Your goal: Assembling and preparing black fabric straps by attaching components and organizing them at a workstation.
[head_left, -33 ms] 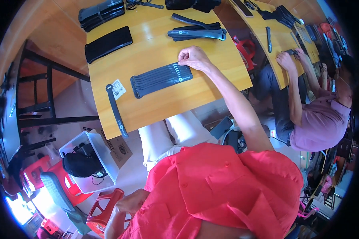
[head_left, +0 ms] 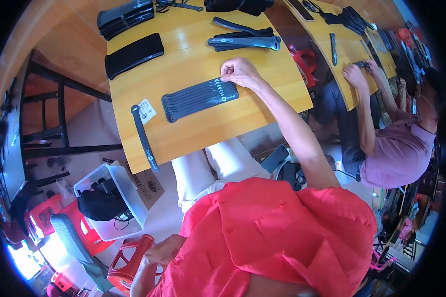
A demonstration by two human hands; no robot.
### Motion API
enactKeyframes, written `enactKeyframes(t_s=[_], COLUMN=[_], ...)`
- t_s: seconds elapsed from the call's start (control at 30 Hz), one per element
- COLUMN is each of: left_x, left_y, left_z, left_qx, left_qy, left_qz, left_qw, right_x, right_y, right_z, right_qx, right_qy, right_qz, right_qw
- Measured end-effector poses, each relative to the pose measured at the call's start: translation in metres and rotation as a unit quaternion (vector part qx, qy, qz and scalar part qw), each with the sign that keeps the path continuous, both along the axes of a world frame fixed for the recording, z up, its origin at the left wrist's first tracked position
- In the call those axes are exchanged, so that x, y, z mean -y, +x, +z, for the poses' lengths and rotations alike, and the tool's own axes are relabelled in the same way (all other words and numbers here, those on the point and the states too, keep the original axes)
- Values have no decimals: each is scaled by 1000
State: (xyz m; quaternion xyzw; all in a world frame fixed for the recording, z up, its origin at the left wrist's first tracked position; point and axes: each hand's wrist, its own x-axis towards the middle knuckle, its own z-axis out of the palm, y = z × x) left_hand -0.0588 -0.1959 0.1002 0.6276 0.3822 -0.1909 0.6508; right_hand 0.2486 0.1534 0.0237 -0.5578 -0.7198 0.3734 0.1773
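A row of overlapping dark grey cable straps [head_left: 195,100] with slotted left ends lies on the wooden table [head_left: 262,101] in front of me. My right hand [head_left: 239,72] is at the row's far right corner, thumb and fingertips pinched on the end of the farthest strap. One single strap [head_left: 144,138] lies apart at the left, reaching the table's near edge, beside a white printed label [head_left: 146,111]. Down by my shirt at the lower left is my left hand [head_left: 164,249], away from the table; its fingers are mostly hidden.
Farther back lie a black flat bundle [head_left: 135,54], a strap pile [head_left: 245,42] and banded stacks [head_left: 126,19]. A translucent bin [head_left: 139,210] with black items and a red stool [head_left: 129,255] stand at lower left. A co-worker [head_left: 396,148] handles a dark piece at the right table.
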Motion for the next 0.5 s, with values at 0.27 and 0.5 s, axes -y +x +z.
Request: enactKeyframes(t_s=[0.27,0.5], left_x=[1,3], left_y=[-3,-1], left_z=[-3,-3], left_qx=[15,28], left_qy=[-1,-2], left_qz=[28,51], left_qw=[1000,998], right_x=[0,-1], right_y=[7,6], right_z=[-2,8], right_qx=[-18,25], right_qy=[-14,-18], right_qz=[13,57], right_qw=[1000,998])
